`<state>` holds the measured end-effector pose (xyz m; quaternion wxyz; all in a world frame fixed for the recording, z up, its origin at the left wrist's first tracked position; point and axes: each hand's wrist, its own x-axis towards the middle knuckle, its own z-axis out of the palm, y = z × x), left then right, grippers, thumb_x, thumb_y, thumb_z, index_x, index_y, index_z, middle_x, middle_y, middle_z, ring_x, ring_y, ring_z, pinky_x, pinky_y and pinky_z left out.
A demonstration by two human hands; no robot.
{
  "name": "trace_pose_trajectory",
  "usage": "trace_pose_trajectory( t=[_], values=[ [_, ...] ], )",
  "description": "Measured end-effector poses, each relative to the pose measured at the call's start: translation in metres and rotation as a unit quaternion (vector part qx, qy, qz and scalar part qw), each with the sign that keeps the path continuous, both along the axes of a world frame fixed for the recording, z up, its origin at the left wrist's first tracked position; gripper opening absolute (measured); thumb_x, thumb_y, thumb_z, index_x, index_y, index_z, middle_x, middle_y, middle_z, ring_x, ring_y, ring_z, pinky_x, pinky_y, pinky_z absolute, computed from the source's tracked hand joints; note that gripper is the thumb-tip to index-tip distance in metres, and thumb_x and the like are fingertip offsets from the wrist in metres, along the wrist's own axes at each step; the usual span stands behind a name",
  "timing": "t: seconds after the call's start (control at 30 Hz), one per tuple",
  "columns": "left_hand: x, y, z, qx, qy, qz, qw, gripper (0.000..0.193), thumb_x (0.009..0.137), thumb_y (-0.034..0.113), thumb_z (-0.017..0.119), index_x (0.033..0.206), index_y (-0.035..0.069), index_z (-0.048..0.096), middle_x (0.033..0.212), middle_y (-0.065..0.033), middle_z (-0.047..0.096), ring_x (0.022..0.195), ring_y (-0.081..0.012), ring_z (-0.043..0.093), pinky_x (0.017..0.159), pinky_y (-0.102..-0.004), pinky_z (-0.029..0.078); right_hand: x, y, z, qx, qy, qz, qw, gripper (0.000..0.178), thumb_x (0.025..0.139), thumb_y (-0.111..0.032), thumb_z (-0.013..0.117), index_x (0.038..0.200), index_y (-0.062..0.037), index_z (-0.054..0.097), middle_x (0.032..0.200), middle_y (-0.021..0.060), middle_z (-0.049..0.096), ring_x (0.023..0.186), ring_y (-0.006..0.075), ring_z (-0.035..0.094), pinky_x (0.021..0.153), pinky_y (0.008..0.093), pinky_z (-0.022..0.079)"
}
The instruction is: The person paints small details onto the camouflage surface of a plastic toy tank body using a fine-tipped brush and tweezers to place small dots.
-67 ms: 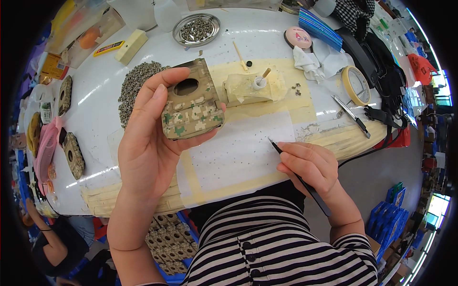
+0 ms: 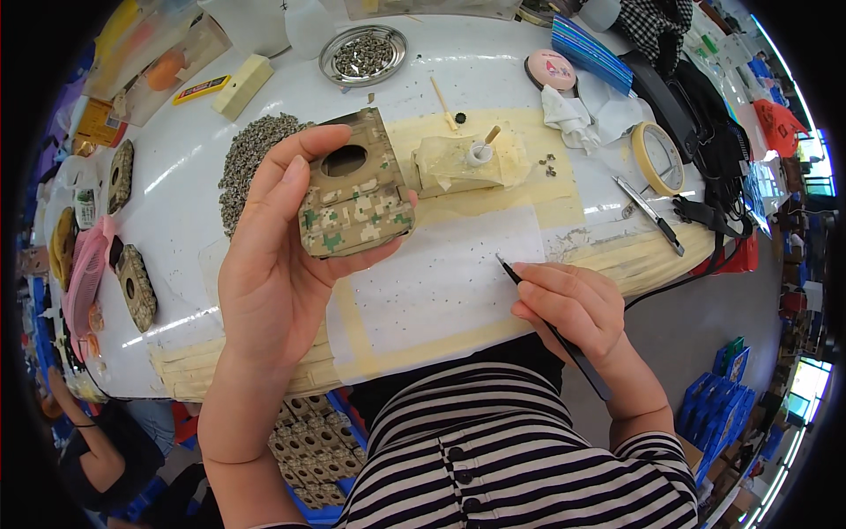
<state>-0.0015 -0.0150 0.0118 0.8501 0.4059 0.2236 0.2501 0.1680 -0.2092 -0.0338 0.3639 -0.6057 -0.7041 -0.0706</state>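
My left hand (image 2: 273, 238) is wrapped round a boxy camouflage-patterned shell (image 2: 357, 207) and holds it up over the table. A round hole shows in the shell's upper part, towards my fingertips. Dark tweezers (image 2: 555, 328) are pinched in my right hand (image 2: 573, 304), their tips pointing up and left above a white paper sheet (image 2: 441, 309). Whether the tips grip anything is too small to tell. Tiny dark specks lie scattered over the sheet. Behind the shell sits a tape-covered block (image 2: 449, 167) with a small white cup (image 2: 480, 153) and a stick in it.
A heap of small metallic parts (image 2: 251, 163) lies left, more in a round dish (image 2: 363, 57). To the right are a tape roll (image 2: 658, 159) and a utility knife (image 2: 648, 216). More shells (image 2: 137, 286) stand left; a crate below holds several. Another person's arm (image 2: 92, 441) shows lower left.
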Motion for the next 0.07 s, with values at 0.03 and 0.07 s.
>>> trace_pose_trajectory(
  t=[0.03,0.07],
  values=[
    [0.0,0.0001,0.0,0.0,0.001,0.0,1.0,0.037,0.102,0.021,0.029,0.133,0.002,0.036,0.127,-0.0204,0.049,0.11,-0.0406,0.058,0.079,-0.0364,0.062,0.0,0.0002,0.0002,0.001,-0.002,0.0,1.0,0.024,0.071,-0.011,0.077,0.088,-0.0004,0.063,0.089,0.015,0.067,0.073,0.0252,0.068,0.06,0.0297,0.056],
    [0.0001,0.0001,0.0001,0.001,0.002,0.0,1.0,0.037,0.102,0.022,0.029,0.133,0.002,0.036,0.128,-0.0203,0.049,0.11,-0.0406,0.058,0.079,-0.0362,0.062,0.0,0.0001,-0.0005,0.001,-0.001,0.0,1.0,0.024,0.071,-0.011,0.077,0.088,-0.0004,0.063,0.09,0.0149,0.067,0.073,0.0254,0.068,0.061,0.0298,0.057]
  ],
)
